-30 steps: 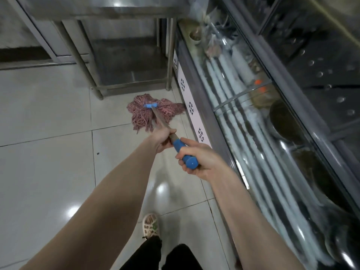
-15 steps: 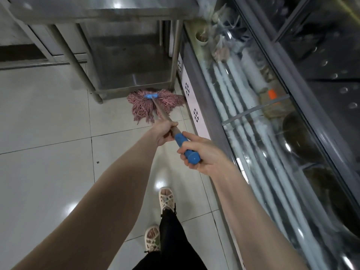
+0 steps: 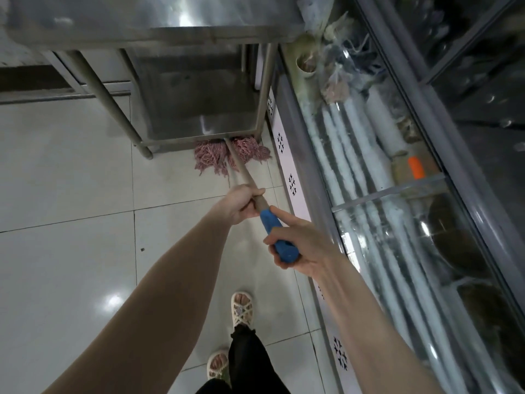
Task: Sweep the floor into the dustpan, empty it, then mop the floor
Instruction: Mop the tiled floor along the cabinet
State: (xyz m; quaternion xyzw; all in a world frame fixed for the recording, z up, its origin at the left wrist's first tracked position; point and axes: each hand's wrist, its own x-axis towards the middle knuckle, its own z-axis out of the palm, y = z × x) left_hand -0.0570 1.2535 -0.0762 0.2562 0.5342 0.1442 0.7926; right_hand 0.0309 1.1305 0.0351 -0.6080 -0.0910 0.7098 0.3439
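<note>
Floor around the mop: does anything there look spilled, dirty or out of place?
Only one small dark speck on the floor, beside a tile joint; it stands out against the pale tile. No spill shows. The mop reaches under the steel table, which looks normal.

Single head-worn wide-angle view, pitched forward and down from standing height; forearms (image 3: 170, 280) near, tiled floor (image 3: 65, 180) farther, display freezer (image 3: 392, 191) along right edge.

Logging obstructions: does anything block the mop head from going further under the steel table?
Yes. The table's low shelf rail crosses right above the mop head, already partly beneath it; the gap to the floor looks tight. Nothing else visible blocks it.
</note>
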